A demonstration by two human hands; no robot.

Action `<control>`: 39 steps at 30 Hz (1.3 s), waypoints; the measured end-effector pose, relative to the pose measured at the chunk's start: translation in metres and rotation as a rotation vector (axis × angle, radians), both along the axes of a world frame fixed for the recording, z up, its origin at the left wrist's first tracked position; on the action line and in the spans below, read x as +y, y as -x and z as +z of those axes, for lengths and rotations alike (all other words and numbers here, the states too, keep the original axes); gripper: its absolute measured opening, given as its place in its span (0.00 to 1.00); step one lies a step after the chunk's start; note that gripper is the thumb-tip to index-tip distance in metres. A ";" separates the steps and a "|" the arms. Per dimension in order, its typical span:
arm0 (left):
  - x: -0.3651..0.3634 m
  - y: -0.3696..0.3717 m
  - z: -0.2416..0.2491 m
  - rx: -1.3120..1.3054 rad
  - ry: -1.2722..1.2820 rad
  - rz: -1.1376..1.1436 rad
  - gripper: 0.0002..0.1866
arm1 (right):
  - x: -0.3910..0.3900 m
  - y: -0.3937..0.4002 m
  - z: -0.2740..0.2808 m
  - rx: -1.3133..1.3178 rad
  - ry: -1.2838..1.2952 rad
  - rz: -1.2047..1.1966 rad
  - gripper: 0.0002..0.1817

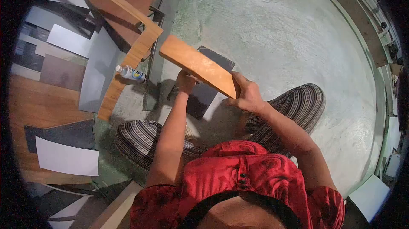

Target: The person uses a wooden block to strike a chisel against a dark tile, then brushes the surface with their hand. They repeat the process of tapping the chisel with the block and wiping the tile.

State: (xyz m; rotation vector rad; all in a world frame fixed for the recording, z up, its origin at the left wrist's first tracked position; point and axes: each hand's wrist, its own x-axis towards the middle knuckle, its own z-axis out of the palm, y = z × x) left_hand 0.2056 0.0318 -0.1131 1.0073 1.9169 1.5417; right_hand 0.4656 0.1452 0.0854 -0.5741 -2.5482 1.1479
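Head view: the right hand (250, 95) clamps the lower-right end of the wooden piece (198, 63) at mid-frame; the left hand (186, 81) is at its lower edge, partly hidden, so its grip I cannot tell. Balanced support should prevent twisting. Beneath shows a dark board (202, 102); left, a bottle (132, 73).

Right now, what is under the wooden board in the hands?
Beneath the board, dark surfaces show past both long edges, with pale floor around. The left hand is partly hidden at the near edge. I can't see its covered fingers or whether the dark parts join.
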 end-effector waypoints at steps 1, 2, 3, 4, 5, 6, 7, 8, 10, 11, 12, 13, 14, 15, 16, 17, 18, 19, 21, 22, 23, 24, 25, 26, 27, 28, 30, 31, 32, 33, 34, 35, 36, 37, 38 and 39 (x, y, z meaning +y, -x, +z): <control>0.000 0.006 -0.019 -0.544 -0.410 -0.002 0.17 | -0.001 0.001 -0.001 0.106 0.032 -0.008 0.33; -0.002 0.007 -0.012 -0.542 -0.409 -0.003 0.17 | 0.000 0.001 -0.003 0.108 0.032 -0.009 0.33; -0.003 0.009 -0.005 -0.083 -0.108 -0.009 0.19 | 0.001 0.002 -0.006 -0.023 -0.009 0.024 0.37; -0.003 0.010 0.001 0.376 0.192 -0.014 0.20 | 0.003 0.003 -0.007 -0.154 -0.052 0.056 0.41; -0.003 0.008 0.007 0.380 0.187 -0.018 0.20 | 0.005 0.004 -0.007 -0.151 -0.056 0.051 0.41; -0.001 0.005 0.009 0.855 0.438 0.010 0.23 | 0.006 0.005 -0.007 -0.248 -0.061 0.069 0.42; 0.000 0.003 0.011 1.331 0.681 0.043 0.25 | 0.007 0.005 -0.006 -0.346 -0.068 0.082 0.42; 0.000 0.002 0.013 1.335 0.660 0.036 0.25 | 0.007 0.004 -0.008 -0.348 -0.076 0.063 0.42; -0.002 -0.020 0.056 -0.492 -0.027 0.129 0.15 | 0.007 0.000 -0.011 -0.158 0.057 -0.011 0.33; -0.001 -0.022 0.054 -0.500 -0.032 0.093 0.15 | 0.009 0.000 -0.009 -0.164 0.045 -0.046 0.33; -0.002 -0.018 0.050 -0.374 0.063 0.198 0.13 | 0.011 0.002 -0.007 -0.156 0.084 -0.113 0.34; -0.002 -0.014 0.046 -0.242 0.150 0.304 0.11 | 0.013 0.004 -0.005 -0.144 0.122 -0.179 0.35; 0.003 -0.015 0.044 -0.104 0.232 0.410 0.09 | 0.016 0.005 -0.005 -0.141 0.110 -0.212 0.35; 0.008 -0.024 0.056 -0.103 0.219 0.382 0.09 | 0.020 0.007 -0.007 -0.187 0.155 -0.265 0.35; 0.009 -0.033 0.077 -0.174 0.199 0.352 0.12 | 0.024 0.008 -0.011 -0.231 0.203 -0.314 0.36; 0.010 -0.038 0.090 -0.244 0.181 0.325 0.15 | 0.031 0.012 -0.022 -0.224 0.195 -0.331 0.36; 0.011 -0.032 0.080 -0.150 0.270 0.299 0.19 | 0.038 0.016 -0.038 -0.325 0.283 -0.363 0.35; 0.014 -0.032 0.068 -0.144 0.264 0.289 0.19 | 0.043 0.020 -0.052 -0.424 0.375 -0.389 0.35; 0.017 -0.027 0.055 -0.029 0.139 0.278 0.10 | 0.040 0.028 -0.068 -0.438 0.387 -0.461 0.34; 0.019 -0.041 0.074 0.102 0.174 0.331 0.11 | 0.036 0.035 -0.076 -0.463 0.401 -0.520 0.32; 0.017 -0.059 0.117 0.146 0.250 0.256 0.14 | 0.033 0.042 -0.086 -0.451 0.396 -0.499 0.32; 0.018 -0.055 0.105 0.217 0.246 0.199 0.15 | 0.029 0.044 -0.100 -0.435 0.424 -0.495 0.32; 0.016 -0.050 0.089 0.286 0.248 0.146 0.17 | 0.024 0.046 -0.113 -0.422 0.454 -0.487 0.32; 0.014 -0.050 0.081 0.348 0.255 0.116 0.17 | 0.015 0.047 -0.127 -0.432 0.406 -0.507 0.31; 0.012 -0.054 0.077 0.408 0.266 0.088 0.17 | 0.009 0.048 -0.140 -0.443 0.358 -0.525 0.31; 0.010 -0.057 0.075 0.460 0.332 0.068 0.17 | 0.009 0.049 -0.150 -0.518 0.363 -0.488 0.34; 0.006 -0.064 0.067 0.561 0.457 0.032 0.18 | 0.014 0.051 -0.166 -0.632 0.342 -0.423 0.35; 0.005 -0.068 0.068 0.611 0.514 0.014 0.18 | 0.016 0.052 -0.165 -0.668 0.317 -0.400 0.33; 0.001 -0.071 0.071 0.583 0.639 -0.098 0.18 | 0.018 0.052 -0.164 -0.671 0.310 -0.361 0.33; -0.002 -0.073 0.067 0.574 0.656 -0.064 0.18 | 0.019 0.053 -0.149 -0.736 0.244 -0.300 0.30; -0.005 -0.075 0.063 0.652 0.645 -0.153 0.17 | 0.021 0.054 -0.141 -0.798 0.175 -0.241 0.27; -0.008 -0.078 0.059 0.727 0.631 -0.249 0.16 | 0.025 0.057 -0.150 -0.802 0.168 -0.213 0.27; -0.012 -0.081 0.051 0.715 0.641 -0.231 0.16 | 0.026 0.061 -0.150 -0.744 0.168 -0.271 0.26; -0.014 -0.084 0.043 0.802 0.653 -0.294 0.17 | 0.023 0.063 -0.150 -0.686 0.169 -0.337 0.25; -0.017 -0.087 0.036 0.888 0.659 -0.365 0.17 | 0.018 0.057 -0.150 -0.573 0.060 -0.382 0.26; -0.022 -0.089 0.031 0.883 0.654 -0.366 0.17 | 0.015 0.059 -0.159 -0.578 0.055 -0.385 0.26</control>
